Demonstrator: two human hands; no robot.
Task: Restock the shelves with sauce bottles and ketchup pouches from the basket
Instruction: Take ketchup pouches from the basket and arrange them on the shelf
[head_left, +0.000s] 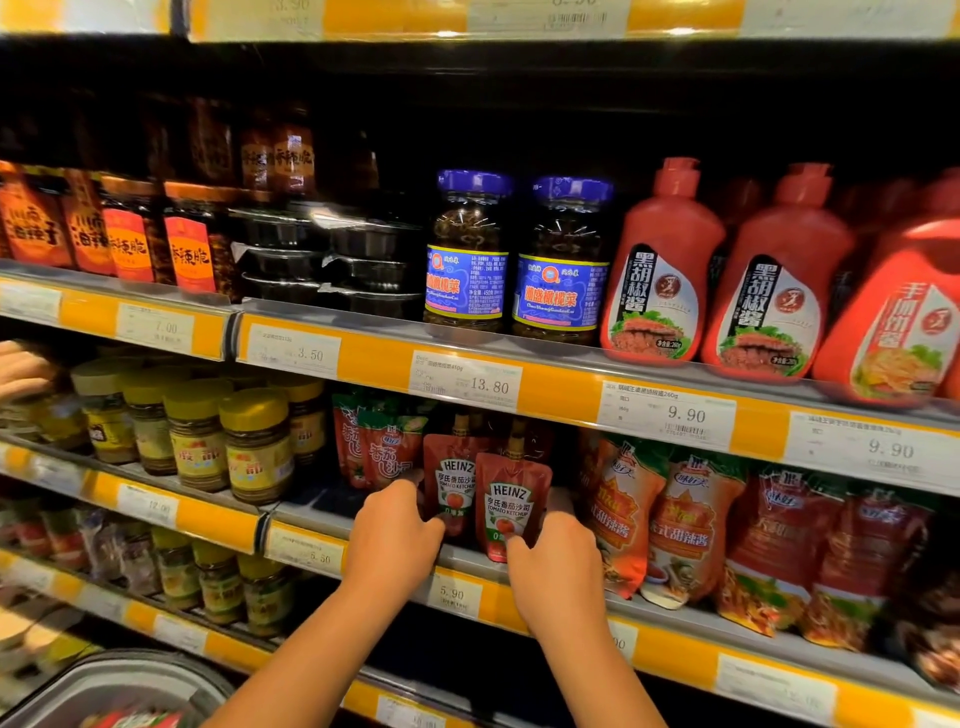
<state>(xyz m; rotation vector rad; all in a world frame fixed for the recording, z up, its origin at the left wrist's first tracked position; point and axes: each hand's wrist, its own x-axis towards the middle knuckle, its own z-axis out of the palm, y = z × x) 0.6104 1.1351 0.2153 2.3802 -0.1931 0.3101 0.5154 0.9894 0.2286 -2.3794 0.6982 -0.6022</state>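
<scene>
Ketchup pouches (511, 512), red Heinz packs with spouted tops, stand upright on the middle shelf (470, 558) as I watch through the head camera, the only view. My left hand (392, 535) curls around the side of the rear pouch (453, 486); my right hand (558, 564) pinches the lower edge of the front one, thumb on its face. Just beyond the right hand stand orange chilli-sauce pouches (680, 525); beyond the left, yellow-lidded jars (257, 447). Above both grips, red squeeze bottles (662, 280) line the upper shelf. The basket (119, 686) sits low, below the left forearm. I judge the step to be seating and straightening these pouches; next comes letting go and reaching into the basket.
</scene>
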